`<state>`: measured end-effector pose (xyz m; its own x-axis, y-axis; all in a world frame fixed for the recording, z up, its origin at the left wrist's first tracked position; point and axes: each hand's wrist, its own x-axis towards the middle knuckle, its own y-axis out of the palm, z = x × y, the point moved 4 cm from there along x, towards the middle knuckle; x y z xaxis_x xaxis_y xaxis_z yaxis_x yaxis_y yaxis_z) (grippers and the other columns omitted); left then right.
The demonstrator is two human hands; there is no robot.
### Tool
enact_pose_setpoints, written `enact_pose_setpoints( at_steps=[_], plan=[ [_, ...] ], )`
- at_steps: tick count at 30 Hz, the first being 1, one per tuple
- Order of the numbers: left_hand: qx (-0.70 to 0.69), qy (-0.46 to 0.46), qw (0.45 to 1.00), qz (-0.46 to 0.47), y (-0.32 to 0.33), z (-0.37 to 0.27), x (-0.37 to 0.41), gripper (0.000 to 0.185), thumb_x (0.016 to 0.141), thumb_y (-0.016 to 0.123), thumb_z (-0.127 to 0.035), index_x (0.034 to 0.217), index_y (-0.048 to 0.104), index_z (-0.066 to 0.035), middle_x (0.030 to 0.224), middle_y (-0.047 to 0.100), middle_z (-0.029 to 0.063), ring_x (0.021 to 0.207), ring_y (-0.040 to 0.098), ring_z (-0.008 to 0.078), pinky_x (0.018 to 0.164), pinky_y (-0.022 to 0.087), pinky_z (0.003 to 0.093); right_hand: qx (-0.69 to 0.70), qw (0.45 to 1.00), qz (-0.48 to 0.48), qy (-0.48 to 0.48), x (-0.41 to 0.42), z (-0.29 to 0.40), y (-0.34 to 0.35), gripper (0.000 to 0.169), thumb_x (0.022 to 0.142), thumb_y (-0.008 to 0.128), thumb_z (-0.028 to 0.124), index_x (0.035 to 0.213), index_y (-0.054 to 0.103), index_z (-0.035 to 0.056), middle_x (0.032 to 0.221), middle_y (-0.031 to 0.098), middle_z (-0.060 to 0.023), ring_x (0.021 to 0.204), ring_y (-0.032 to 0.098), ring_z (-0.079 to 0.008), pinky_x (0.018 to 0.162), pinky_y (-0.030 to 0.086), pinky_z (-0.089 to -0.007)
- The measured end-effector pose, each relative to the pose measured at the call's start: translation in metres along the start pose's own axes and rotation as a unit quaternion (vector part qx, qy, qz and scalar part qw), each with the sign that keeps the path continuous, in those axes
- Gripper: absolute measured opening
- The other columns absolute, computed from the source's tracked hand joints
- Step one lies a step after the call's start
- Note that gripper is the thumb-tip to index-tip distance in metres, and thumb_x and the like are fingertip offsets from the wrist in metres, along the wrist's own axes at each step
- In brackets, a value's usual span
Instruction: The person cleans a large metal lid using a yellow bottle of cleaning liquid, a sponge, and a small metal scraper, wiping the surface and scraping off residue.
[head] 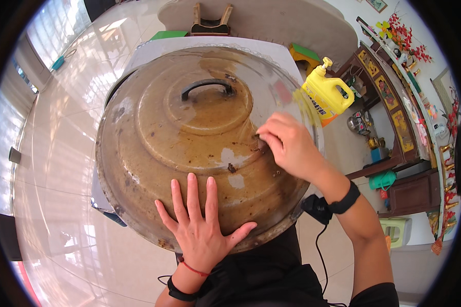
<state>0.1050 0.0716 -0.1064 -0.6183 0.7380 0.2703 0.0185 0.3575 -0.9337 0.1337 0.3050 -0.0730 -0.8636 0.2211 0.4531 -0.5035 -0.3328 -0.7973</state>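
Observation:
A large round metal lid [169, 153], stained brown with shinier grey patches, lies before me over a table with a white cloth [269, 48]. My left hand [203, 226] rests flat near the lid's front rim, fingers spread. My right hand [288, 146] is closed with its fingertips down on the lid's right part, pinching a small dark thing that I cannot make out. The lid's dark curved handle [207, 84] stands at its raised centre, with neither hand on it. Beyond the right rim is a yellow pump bottle [326, 92] bearing writing.
Behind the table are an upturned wooden stool [211, 28] and a low green-topped stool [305, 51]. A carved wooden cabinet [397, 115] stands at the right, with a pale green plastic stool [397, 230] nearer. A black cable [318, 245] hangs by my right arm.

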Motion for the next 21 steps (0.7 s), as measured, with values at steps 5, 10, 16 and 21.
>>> enact_pose_setpoints(
  at_steps=[5,10,16,21],
  plan=[
    [0.008,0.01,1.0,0.0,-0.001,-0.002,0.002,0.107,0.076,0.058,-0.081,0.152,0.038,-0.007,0.155,0.035,0.0217,0.146,0.024,0.0438,0.115,0.007,0.0645,-0.032,0.999,-0.025,-0.015,0.023,-0.021,0.001,0.003,0.085,0.063,-0.002,0.087,0.063,-0.0005,0.085,0.06,-0.0121,0.083,0.057,-0.0331,0.073,0.048,-0.0403],
    [0.002,0.002,1.0,0.004,-0.001,-0.001,0.0,0.107,0.077,0.058,-0.081,0.152,0.037,-0.007,0.155,0.034,0.0218,0.146,0.025,0.0441,0.115,0.006,0.0648,-0.038,0.998,0.008,-0.042,0.004,-0.004,0.001,0.006,0.082,0.063,-0.001,0.084,0.064,0.0038,0.085,0.061,-0.0075,0.086,0.058,-0.0309,0.075,0.05,-0.0394],
    [-0.003,0.02,1.0,0.011,0.002,0.002,-0.016,0.108,0.076,0.058,-0.081,0.152,0.036,-0.007,0.156,0.033,0.0217,0.147,0.023,0.0444,0.115,0.004,0.0653,-0.026,0.999,0.026,-0.027,0.01,-0.011,-0.003,0.002,0.083,0.064,0.003,0.083,0.065,0.0047,0.085,0.063,-0.0073,0.087,0.059,-0.0306,0.074,0.049,-0.0402],
    [0.015,0.031,0.999,0.03,0.007,0.002,-0.016,0.11,0.074,0.059,-0.081,0.152,0.036,-0.008,0.158,0.032,0.02,0.148,0.022,0.0431,0.115,0.004,0.0658,-0.021,1.0,-0.004,-0.008,0.007,-0.024,0.014,0.002,0.084,0.065,0.004,0.083,0.066,0.0058,0.085,0.063,-0.0073,0.087,0.059,-0.0314,0.076,0.049,-0.041]
  ],
)
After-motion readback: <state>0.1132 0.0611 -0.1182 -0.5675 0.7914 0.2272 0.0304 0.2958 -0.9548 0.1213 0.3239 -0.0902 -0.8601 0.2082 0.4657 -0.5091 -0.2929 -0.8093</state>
